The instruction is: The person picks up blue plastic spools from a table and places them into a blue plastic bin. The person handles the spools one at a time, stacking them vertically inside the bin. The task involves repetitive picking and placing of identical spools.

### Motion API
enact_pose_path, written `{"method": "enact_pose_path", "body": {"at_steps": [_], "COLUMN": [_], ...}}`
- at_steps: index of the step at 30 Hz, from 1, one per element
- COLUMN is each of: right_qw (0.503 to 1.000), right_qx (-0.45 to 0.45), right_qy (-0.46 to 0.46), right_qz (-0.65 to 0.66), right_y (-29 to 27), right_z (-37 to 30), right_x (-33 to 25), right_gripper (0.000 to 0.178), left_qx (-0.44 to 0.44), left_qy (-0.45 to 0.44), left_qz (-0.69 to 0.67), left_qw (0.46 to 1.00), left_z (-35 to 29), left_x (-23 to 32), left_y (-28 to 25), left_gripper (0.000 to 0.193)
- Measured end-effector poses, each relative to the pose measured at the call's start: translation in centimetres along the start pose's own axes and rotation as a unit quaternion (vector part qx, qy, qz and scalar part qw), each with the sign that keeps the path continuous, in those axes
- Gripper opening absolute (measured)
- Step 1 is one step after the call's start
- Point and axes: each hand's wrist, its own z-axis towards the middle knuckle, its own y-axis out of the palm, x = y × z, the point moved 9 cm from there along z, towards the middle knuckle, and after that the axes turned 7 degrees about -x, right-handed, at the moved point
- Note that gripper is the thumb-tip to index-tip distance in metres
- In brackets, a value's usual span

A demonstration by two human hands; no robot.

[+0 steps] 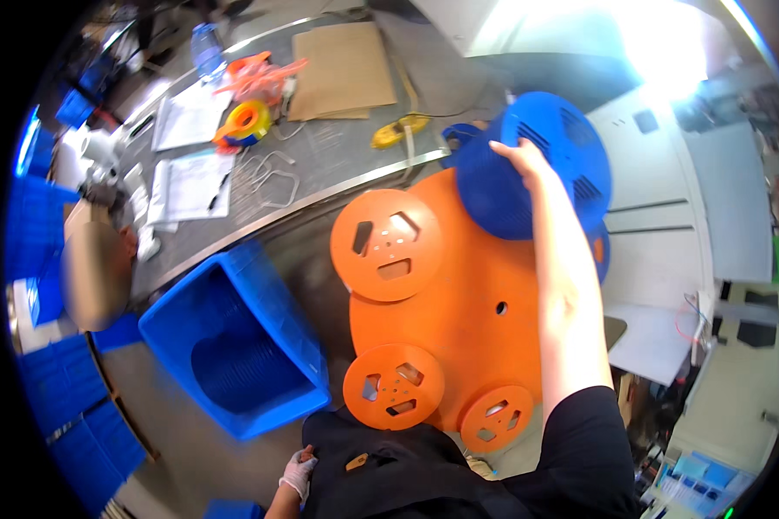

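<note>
My right hand (528,160) reaches over a stack of blue plastic reels (580,143) with slotted flat faces. Its thumb and forefinger show at the stack's rim and grip there; the other fingers are hidden. The stack stands over the far right part of a large orange panel (467,320) with a small dark hole. Smaller orange reels (388,245) with cut-out windows sit along the panel's left and near edges. My left hand (298,476), in a white glove with bare fingertips, hangs low beside my dark apron (389,467). Its fingers are curled; anything inside is hidden.
An open blue bin (234,342) is left of the orange panel. The metal bench (320,169) beyond carries cardboard sheets (342,69), papers (190,186), tape rolls (248,123), a cable and a bottle (208,52). White equipment (658,216) stands at right; blue crates (82,432) at far left.
</note>
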Motion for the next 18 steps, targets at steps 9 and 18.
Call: {"method": "enact_pose_path", "body": {"at_steps": [9,18], "right_qw": [0.978,0.979], "right_qx": [-0.166,-0.042], "right_qy": [0.114,-0.001], "right_qz": [0.048,-0.198], "right_y": [5.8,1.4], "right_z": [0.5,-0.2], "right_x": [4.4,14.3], "right_gripper": [0.055,0.036], "left_qx": [0.066,0.040], "left_qy": [0.022,-0.003], "left_qz": [0.065,-0.406], "left_qw": [0.995,0.913], "left_z": [-3.2,1.1], "left_x": [-1.4,-4.9], "left_y": [0.2,-1.2], "left_gripper": [0.050,0.038]}}
